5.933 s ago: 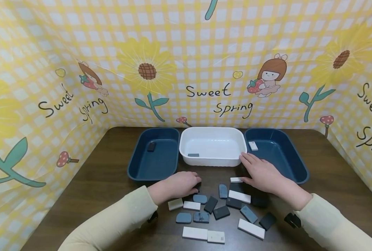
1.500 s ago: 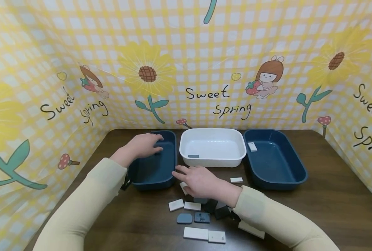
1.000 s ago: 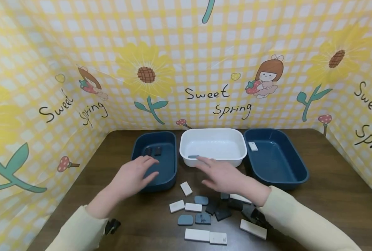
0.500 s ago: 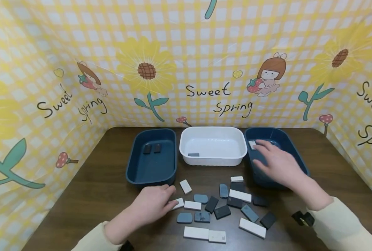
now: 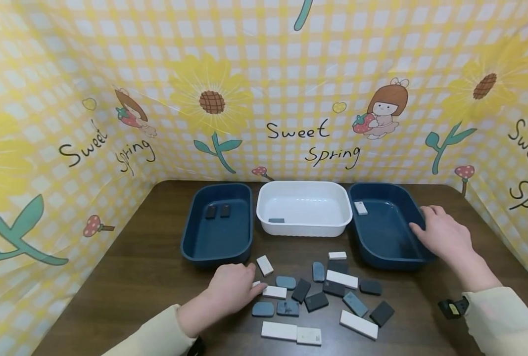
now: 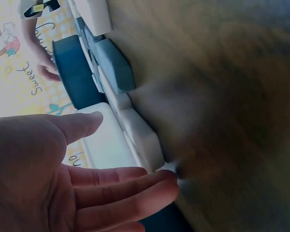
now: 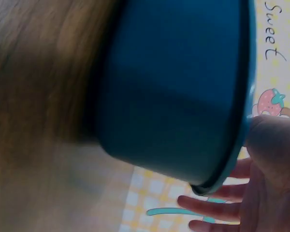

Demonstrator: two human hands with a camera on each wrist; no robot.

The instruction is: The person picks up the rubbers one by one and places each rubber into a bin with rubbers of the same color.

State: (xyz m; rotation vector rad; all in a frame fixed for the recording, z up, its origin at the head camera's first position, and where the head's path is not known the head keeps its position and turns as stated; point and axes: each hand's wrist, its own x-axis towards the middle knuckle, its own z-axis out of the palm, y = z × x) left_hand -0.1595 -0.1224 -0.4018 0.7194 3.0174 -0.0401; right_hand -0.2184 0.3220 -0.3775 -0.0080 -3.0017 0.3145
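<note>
— What was the person's left hand (image 5: 231,290) doing?

— It sat low over the brown wood-grained table (image 5: 125,291), left of most of the scattered pieces, around a small white rectangular block (image 5: 257,284) that it mostly covered. The fingers stretched out loosely and the thumb stood apart from them, so nothing was clenched; whether a fingertip touched the block could not be told.

— And the right hand (image 5: 446,235)?

— That one was at the right rim of the right dark-blue rounded tub (image 5: 386,240), its fingers extended and grasping nothing. Whether it touched the rim was unclear.

— What lay inside that tub?

— A white block (image 5: 360,208), at the far left. The white oblong tub (image 5: 306,230) in the middle held a flat blue-grey block (image 5: 276,220) near its left end, and the left dark-blue rounded tub (image 5: 216,240) held two black blocks (image 5: 225,211) side by side, slightly apart.

— And loose on the table?

— White, blue-grey and black rectangular blocks (image 5: 316,301), all nearer than the tubs. At the near side a long white block (image 5: 279,331) met a shorter white block (image 5: 309,336) end to end; a slanted long white block (image 5: 359,325) lay farther right.

— What stood behind?

— A yellow-and-white checked cloth (image 5: 290,89), printed with sunflowers and "Sweet Spring".
</note>
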